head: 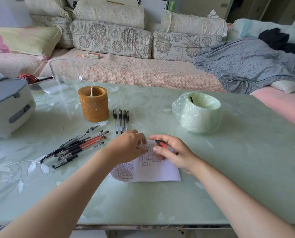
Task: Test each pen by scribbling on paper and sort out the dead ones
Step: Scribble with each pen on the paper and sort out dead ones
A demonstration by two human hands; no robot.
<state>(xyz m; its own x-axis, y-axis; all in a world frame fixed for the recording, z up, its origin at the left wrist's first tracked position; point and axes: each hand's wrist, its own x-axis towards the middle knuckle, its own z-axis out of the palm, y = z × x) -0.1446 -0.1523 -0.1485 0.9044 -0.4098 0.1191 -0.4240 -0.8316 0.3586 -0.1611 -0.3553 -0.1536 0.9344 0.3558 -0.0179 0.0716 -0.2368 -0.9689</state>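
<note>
A white sheet of paper [160,170] covered in rows of scribbles lies on the table in front of me. My right hand [176,152] holds a red pen [165,146] above the sheet's top edge. My left hand [129,146] rests on the paper's upper left, pinching a small dark piece that looks like a pen cap [143,148]. A loose pile of black and red pens [78,146] lies to the left. Several black capped pens [121,121] lie side by side behind my hands.
A brown bamboo pen holder [94,103] stands behind the pile. A small bin lined with a green bag [197,111] sits at the right. A white appliance [7,107] and a clear glass jug [66,74] stand at the left. A sofa runs behind the table.
</note>
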